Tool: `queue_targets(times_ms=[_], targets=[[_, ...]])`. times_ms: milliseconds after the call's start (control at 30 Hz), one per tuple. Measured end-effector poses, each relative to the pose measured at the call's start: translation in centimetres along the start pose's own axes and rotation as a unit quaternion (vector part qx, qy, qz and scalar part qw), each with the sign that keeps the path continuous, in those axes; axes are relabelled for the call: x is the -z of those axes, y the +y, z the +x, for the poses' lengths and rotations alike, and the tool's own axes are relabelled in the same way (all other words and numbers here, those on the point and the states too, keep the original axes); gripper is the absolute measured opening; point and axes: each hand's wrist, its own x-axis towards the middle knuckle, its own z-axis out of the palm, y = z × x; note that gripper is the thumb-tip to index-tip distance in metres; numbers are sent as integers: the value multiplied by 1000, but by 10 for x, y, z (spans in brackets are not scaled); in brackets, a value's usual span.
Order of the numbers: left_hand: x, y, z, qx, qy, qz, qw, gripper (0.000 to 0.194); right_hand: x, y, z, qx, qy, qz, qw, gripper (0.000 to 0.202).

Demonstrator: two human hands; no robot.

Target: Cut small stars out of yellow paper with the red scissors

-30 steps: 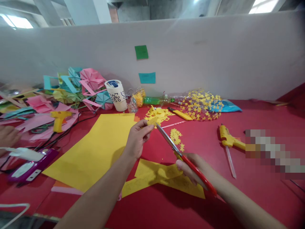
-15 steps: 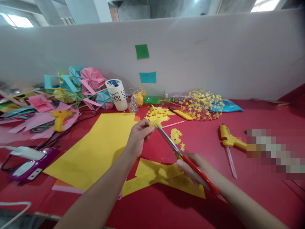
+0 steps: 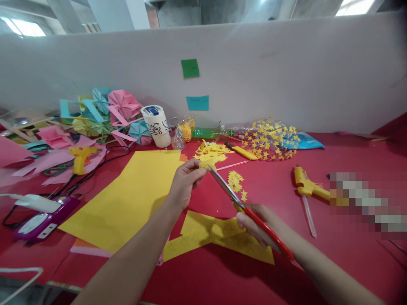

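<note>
Between the thumb and fingers of my left hand point(image 3: 187, 182) is a small yellow paper piece point(image 3: 207, 164). My right hand point(image 3: 259, 222) grips red-handled scissors point(image 3: 230, 192), whose tips meet the paper's edge. Beyond the hands lie a heap of yellow scraps point(image 3: 212, 151) and a little pile of yellow stars point(image 3: 234, 181). Yellow paper strips point(image 3: 197, 231) cross on the red table below my hands. A large yellow sheet point(image 3: 140, 182) lies to the left, partly behind my left forearm.
Yellow glue guns lie left point(image 3: 79, 159) and right point(image 3: 305, 186). A purple power strip point(image 3: 47, 220) is at the left. A white cup point(image 3: 157, 127), green bottle point(image 3: 205, 133), yellow cutter point(image 3: 244, 153) and star-covered ball point(image 3: 270, 137) line the back.
A pink paper shape has come into view at the far left edge. My hands, the scissors and the paper piece look nearly the same.
</note>
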Motion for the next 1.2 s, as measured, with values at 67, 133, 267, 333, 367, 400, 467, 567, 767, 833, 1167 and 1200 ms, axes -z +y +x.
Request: queue_targets(times_ms=[67,133,267,333,367,400,467,567,767,833,1167,1200], targets=[[0,0,0,1,1,0,1000,14,0,0,0,2,-3,3,1000,52],[-1,1,0,1,3,0,1000,15,0,0,0,4,-5,2,1000,52],[-1,1,-1,3,6,-2,1000,15,1,2,-1,-3,-3,1,1000,51],[-1,1,-1,4,4,-2,1000,15,1,4,-1,-2,-6,7,1000,51],[-1,1,-1,3,3,-1,1000,14,1,5,-1,-2,-8,11,1000,51],[-1,1,-1,2,2,-1,1000,14,1,5,0,-4,-10,15,1000,51],[-1,1,-1,1,1,1,1000,13,0,5,1,-10,-11,23,1000,51],[0,2,-1,0,0,1,1000,13,0,3,1,-33,-14,38,999,53],[0,3,0,6,-4,5,1000,16,2,-2,1,-68,-16,50,996,56],[1,3,0,4,-7,5,1000,16,2,-3,1,-68,-14,49,996,56],[2,2,0,4,-11,6,1000,17,2,-11,-2,-80,1,64,995,53],[2,3,0,4,-10,6,1000,17,2,-11,-2,-79,2,64,995,54]])
